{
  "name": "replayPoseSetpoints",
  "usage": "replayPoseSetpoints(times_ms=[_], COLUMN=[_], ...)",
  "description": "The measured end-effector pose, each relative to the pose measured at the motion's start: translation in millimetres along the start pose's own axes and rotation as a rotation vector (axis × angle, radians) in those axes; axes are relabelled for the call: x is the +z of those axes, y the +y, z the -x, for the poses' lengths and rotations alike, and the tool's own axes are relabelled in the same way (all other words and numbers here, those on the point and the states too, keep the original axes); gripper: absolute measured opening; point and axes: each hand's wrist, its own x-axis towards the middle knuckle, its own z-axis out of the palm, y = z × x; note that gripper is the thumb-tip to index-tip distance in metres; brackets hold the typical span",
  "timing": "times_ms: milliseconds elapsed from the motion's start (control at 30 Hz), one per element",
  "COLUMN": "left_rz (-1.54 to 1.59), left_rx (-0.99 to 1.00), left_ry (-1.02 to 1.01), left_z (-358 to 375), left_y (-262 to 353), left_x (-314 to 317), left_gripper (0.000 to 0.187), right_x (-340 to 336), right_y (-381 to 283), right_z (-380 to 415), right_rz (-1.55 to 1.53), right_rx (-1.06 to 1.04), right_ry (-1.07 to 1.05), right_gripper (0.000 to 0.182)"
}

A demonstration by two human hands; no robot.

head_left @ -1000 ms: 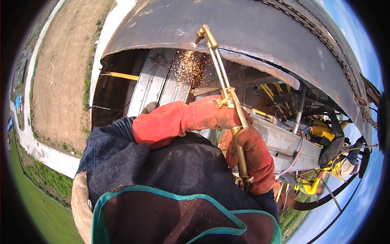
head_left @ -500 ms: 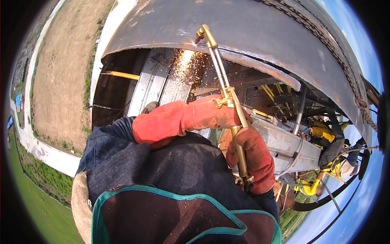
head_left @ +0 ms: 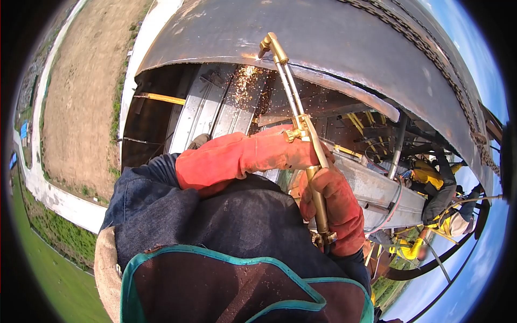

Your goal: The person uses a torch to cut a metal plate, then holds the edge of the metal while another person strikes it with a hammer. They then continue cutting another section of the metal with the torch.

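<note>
A brass cutting torch [head_left: 320, 209] runs up from my hands to the edge of a large dark steel plate [head_left: 344, 40]. Its angled head meets the plate's lower edge, where a small bright spot glows and sparks [head_left: 245, 86] fall below. My left hand [head_left: 299, 153], in a long red glove, reaches across and is closed at the torch's upper body, below the brass valve knob [head_left: 292, 135]; its fingertips are partly hidden. My right hand [head_left: 343, 207], also in a red glove, is wrapped round the lower handle.
Rusty chains [head_left: 423, 40] lie over the plate at upper right. Under it are grey metal panels [head_left: 196, 105] and a long steel beam [head_left: 401, 202] with hoses. People in yellow vests [head_left: 431, 175] work at right. Far below at left lies open ground [head_left: 81, 102].
The shower of sparks has become thinner and dimmer, and the glow at the torch tip is smaller. My hands and the torch are almost still.
</note>
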Motion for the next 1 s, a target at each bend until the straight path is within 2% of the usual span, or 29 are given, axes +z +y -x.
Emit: replayPoseSetpoints(times_ms=[167,233,300,333,433,533,733,800,867,1000], left_rz=[0.184,0.15,0.138,0.131,0.056,-0.039,0.065,-0.078,-0.083,0.112], left_rx=[-0.087,-0.089,-0.115,-0.128,-0.124,-0.082,-0.122,-0.079,-0.06,-0.093], left_ry=[0.04,0.047,0.017,0.002,-0.032,-0.056,-0.047,-0.068,-0.051,0.017], left_z=[5.4,4.1,3.9,3.5,-2.0,-0.2,1.1,1.7,2.0,6.7], left_y=[12.2,19.9,27.2,28.8,26.6,29.7,36.6,20.3,16.2,19.0], left_x=[-3.7,-3.8,-8.9,-10.5,-7.9,-13.5,-12.5,-15.1,-14.5,-9.2], left_gripper=[0.047,0.047,0.058,0.064,0.066,0.065,0.064,0.062,0.06,0.058], right_x=[-1.4,2.2,10.0,10.6,7.0,11.5,2.1,12.8,14.7,6.5], right_y=[3.7,0.3,-7.5,-8.6,-9.3,-10.8,-8.1,-12.3,-13.2,-9.7], right_z=[-5.1,-1.5,-0.2,-0.5,0.1,-1.1,-1.9,-1.0,-1.0,-3.6], right_rz=[-0.029,-0.038,-0.046,-0.044,-0.029,-0.041,-0.021,-0.028,-0.025,-0.003], right_rx=[-0.006,-0.018,0.01,0.018,0.033,0.026,0.034,0.023,0.024,0.04], right_ry=[-0.017,0.002,0.002,0.001,-0.004,0.001,-0.04,-0.003,0.009,-0.005], right_gripper=[0.031,0.037,0.022,0.019,0.018,0.017,0.017,0.017,0.017,0.017])
